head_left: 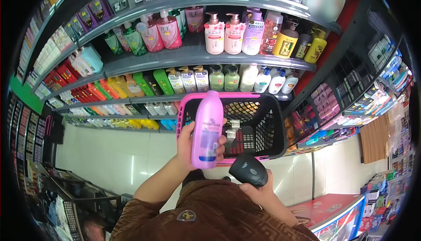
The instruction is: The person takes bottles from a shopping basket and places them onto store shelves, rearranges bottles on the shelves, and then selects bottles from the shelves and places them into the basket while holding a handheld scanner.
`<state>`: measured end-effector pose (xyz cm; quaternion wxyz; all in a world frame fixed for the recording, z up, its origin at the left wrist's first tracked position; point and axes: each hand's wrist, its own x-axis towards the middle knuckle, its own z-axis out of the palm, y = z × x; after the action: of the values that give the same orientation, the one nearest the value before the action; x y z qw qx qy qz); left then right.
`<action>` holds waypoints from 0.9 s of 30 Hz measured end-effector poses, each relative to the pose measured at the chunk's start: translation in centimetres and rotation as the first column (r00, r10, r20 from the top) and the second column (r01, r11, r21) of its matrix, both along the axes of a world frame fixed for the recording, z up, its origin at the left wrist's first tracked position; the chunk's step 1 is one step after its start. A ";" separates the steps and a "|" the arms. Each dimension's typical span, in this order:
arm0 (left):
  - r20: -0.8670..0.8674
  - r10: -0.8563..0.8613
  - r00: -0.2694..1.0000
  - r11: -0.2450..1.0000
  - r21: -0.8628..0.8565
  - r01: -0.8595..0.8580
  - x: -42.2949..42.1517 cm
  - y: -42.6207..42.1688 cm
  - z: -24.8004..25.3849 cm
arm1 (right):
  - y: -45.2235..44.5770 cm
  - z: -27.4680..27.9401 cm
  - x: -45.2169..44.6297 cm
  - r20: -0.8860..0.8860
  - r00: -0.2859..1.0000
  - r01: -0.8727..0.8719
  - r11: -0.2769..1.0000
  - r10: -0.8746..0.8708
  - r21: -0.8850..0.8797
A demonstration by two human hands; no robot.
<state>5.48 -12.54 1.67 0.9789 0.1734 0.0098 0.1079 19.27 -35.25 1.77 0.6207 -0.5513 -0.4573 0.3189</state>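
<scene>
A pink-purple plastic bottle (206, 124) with a barcode on its label stands nearly upright in my left hand (186, 146). My fingers wrap around its lower half, and their tips show at its right side. Lower right, my right hand (262, 192) grips a black handheld barcode scanner (248, 170), whose rounded head points up and left. Bottle and scanner are apart. Behind them is a black shopping basket (274, 127) with a pink rim, partly covered by the bottle. Small pale boxes (231, 133) show inside the basket.
Shelves (175, 54) of pump bottles and other bottles curve across the front and left. Hanging goods fill a rack (324, 102) on the right. A red-topped case (329, 210) stands at lower right, and dark crates (72, 217) at lower left. Pale floor tiles (131, 153) lie below.
</scene>
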 end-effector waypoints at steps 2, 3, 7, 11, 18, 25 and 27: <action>-0.049 0.053 0.997 0.997 -0.044 -0.055 0.5 1.8 0.5 | -0.3 0.9 -0.4 -0.130 0.987 0.092 0.995 -0.098 -0.046; -0.084 0.136 0.987 0.991 0.029 -0.134 0.7 2.9 1.1 | -0.3 0.9 -0.4 -0.127 0.987 0.092 0.995 -0.096 -0.038; -0.032 0.476 0.879 0.757 0.524 -0.390 2.1 10.7 1.8 | -0.1 -0.4 -0.2 -0.095 0.989 0.105 0.992 -0.112 -0.071; 0.012 0.728 0.685 0.418 0.785 -0.458 4.9 18.6 5.2 | 1.2 -1.7 -1.6 -0.132 0.975 0.175 0.983 -0.180 -0.051; 0.427 0.750 0.506 -0.058 0.804 -0.592 10.9 29.1 4.6 | 4.2 -1.3 -5.0 -0.112 0.955 0.258 0.957 -0.274 -0.134; 0.311 0.761 0.570 0.023 0.865 -0.502 16.2 35.3 0.4 | 7.9 -1.0 -7.5 -0.129 0.912 0.374 0.919 -0.389 -0.124; 0.316 0.772 0.552 0.017 0.858 -0.514 17.1 35.8 -0.4 | 8.5 -1.1 -8.3 -0.131 0.904 0.390 0.911 -0.406 -0.132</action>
<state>22.60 23.22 1.27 0.5450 0.6506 0.1475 0.5079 11.00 -26.78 0.68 0.6772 -0.6377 -0.2682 0.2505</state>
